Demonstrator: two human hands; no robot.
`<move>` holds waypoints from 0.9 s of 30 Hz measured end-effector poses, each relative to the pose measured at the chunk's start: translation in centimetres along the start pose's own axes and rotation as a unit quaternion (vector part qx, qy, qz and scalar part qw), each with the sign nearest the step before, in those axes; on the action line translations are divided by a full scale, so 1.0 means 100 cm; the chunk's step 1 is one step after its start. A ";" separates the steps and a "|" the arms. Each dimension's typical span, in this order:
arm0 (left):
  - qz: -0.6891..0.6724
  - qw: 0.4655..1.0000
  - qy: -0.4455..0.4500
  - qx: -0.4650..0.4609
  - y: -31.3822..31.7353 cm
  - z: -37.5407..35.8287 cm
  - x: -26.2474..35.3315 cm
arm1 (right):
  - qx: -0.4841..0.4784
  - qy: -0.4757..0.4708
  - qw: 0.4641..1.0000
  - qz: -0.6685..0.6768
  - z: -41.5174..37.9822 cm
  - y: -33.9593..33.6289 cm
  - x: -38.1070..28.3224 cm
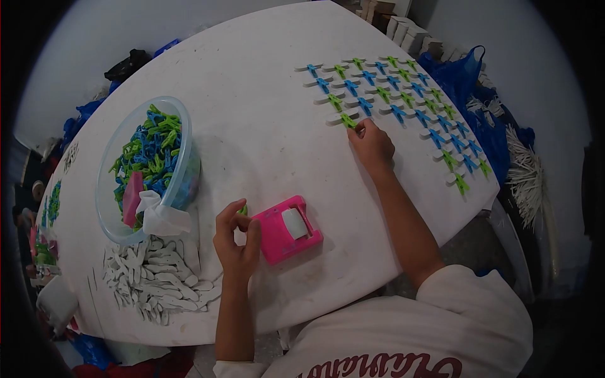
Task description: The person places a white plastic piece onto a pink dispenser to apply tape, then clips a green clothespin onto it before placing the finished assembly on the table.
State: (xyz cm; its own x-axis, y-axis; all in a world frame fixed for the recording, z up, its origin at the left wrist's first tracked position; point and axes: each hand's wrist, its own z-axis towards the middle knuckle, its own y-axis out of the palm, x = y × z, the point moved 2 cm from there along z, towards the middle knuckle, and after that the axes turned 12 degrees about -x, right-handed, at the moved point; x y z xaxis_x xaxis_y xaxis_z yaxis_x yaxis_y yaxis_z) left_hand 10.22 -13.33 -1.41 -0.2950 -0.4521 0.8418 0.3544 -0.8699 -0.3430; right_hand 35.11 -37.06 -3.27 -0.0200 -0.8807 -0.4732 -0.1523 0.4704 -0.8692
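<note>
My right hand (373, 148) pinches a green clothespin (347, 120) at the near left end of the rows laid out on the white table. A pale curved strip lies across that pin, as on the blue and green clothespins (397, 113) around it. My left hand (236, 244) is raised beside a pink tape dispenser (271, 234) with a white roll (293, 223). Its fingers are curled, and a green clothespin (244, 209) shows at the fingertips, partly hidden.
A clear plastic tub (104, 211) heaped with blue and green clothespins stands at the left, a white cloth (165, 217) over its rim. Nearer me lies a pile of pale strips (161, 274). Blue bags (457, 75) and a bundle of white sticks (524, 170) are beyond the right edge.
</note>
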 end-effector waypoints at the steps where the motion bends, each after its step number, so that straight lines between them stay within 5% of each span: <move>1: 0.011 1.000 0.004 0.003 0.000 -0.001 0.000 | 0.000 -0.001 1.000 0.002 0.000 0.000 0.000; 27: 0.100 0.993 0.053 0.018 -0.003 0.002 0.009 | 0.040 -0.021 0.999 0.006 -0.001 0.005 0.005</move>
State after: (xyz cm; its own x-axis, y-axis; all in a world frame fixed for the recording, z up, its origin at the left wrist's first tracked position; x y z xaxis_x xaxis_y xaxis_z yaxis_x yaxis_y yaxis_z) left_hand 9.99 -13.44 -0.51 -0.3059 -0.6356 0.7088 0.4471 -0.7532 -0.4824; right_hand 34.96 -37.26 -3.91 0.0212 -0.8729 -0.4875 -0.0733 0.4849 -0.8715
